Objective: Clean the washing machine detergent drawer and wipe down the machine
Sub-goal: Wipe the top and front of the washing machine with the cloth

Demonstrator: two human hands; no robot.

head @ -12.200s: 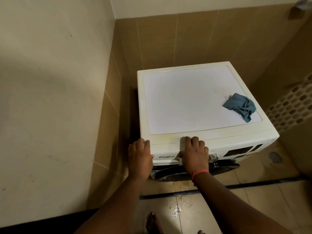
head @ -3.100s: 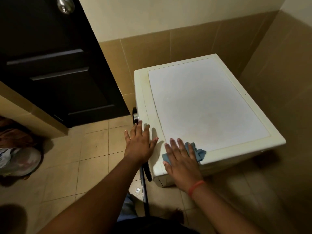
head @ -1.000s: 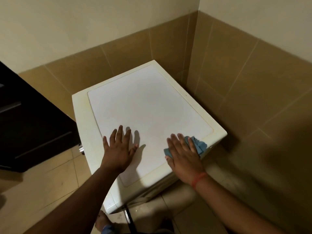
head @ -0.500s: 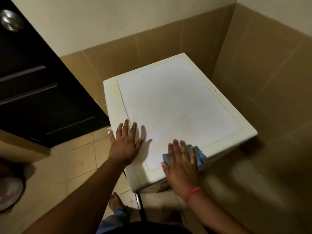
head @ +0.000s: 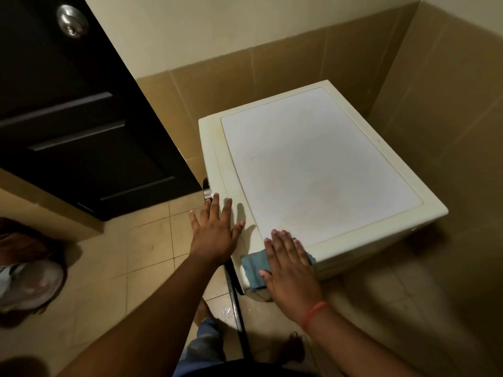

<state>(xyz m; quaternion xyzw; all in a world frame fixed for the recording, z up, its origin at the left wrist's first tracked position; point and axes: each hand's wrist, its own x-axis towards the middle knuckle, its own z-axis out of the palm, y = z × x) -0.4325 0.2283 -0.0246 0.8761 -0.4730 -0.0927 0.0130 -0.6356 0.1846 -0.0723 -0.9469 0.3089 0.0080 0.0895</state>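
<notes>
The cream-white washing machine (head: pixel 321 170) stands in the tiled corner, seen from above. A blue cloth (head: pixel 253 269) lies over its near top corner. My right hand (head: pixel 288 265) presses flat on the cloth with straight fingers, a red band at the wrist. My left hand (head: pixel 216 232) rests flat with spread fingers on the machine's left top edge, by the front panel. The detergent drawer is hidden from this angle.
A dark door (head: pixel 76 110) with a round metal knob (head: pixel 72 21) stands at the left. Tiled walls close in behind and to the right of the machine. A bundle of bags (head: pixel 27 276) lies on the floor at far left. My feet stand below.
My right hand has slid the cloth toward the near corner, where it now hangs over the edge. My left hand moved from the white top panel to the left edge. The view swung right.
</notes>
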